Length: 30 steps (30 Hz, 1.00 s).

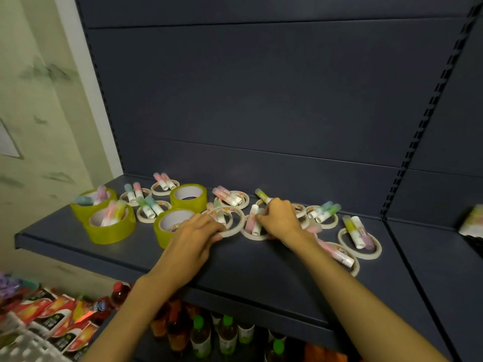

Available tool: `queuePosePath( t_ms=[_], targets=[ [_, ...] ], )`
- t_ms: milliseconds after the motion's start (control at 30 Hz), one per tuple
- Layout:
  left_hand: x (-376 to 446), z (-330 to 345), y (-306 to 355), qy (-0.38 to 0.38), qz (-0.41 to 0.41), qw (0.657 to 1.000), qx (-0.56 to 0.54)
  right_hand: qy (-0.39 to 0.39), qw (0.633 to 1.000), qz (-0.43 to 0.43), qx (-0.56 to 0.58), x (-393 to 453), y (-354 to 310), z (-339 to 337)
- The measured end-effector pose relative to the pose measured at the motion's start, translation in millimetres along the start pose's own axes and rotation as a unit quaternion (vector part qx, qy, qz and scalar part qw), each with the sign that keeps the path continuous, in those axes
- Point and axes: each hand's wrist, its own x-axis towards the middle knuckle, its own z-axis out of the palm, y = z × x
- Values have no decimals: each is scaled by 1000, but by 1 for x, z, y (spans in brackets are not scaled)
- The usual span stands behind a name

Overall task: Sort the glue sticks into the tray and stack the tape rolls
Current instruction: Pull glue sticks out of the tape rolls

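Pastel-capped glue sticks and tape rolls lie scattered on a dark blue shelf (261, 270). Several wide yellow tape rolls (188, 197) stand at the left, two with glue sticks inside. Thin white tape rolls (363, 253) lie flat across the middle and right, most with glue sticks (356, 235) resting on them. My left hand (198, 231) pinches the near rim of a white tape roll (235, 223). My right hand (281, 218) is closed around a yellow-green capped glue stick (262, 195), its fingertips touching other sticks (253, 222). No tray is visible.
A blurred package (473, 220) sits at the shelf's right edge. Below the shelf stand bottles (201, 333), with snack packs (52, 312) and a white perforated basket (23, 346) at the lower left. A slotted upright (418, 126) divides the back panel.
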Motion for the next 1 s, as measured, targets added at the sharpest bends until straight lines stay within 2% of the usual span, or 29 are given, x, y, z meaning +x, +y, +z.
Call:
queuePosePath(
  t_ms=[200, 367, 500, 633, 767, 867, 1000],
  targets=[
    [8, -9, -26, 42, -33, 999, 5, 29, 998, 62, -1, -1, -14, 9],
    [15, -12, -36, 31, -40, 998, -27, 42, 992, 118, 30, 0, -18, 13],
    [26, -8, -38, 35, -29, 998, -50, 46, 983, 161, 71, -5, -24, 5],
    [42, 0, -32, 45, -7, 997, -66, 99, 975, 172, 98, -25, -23, -15],
    [61, 16, -4, 44, 32, 994, -99, 139, 962, 164, 169, -58, 4, -48],
    [73, 33, 35, 32, 61, 988, -138, 196, 951, 157, 179, -86, 34, -80],
    [83, 55, 103, 12, 99, 980, -173, 231, 939, 174, 185, -131, 88, -123]
  ],
)
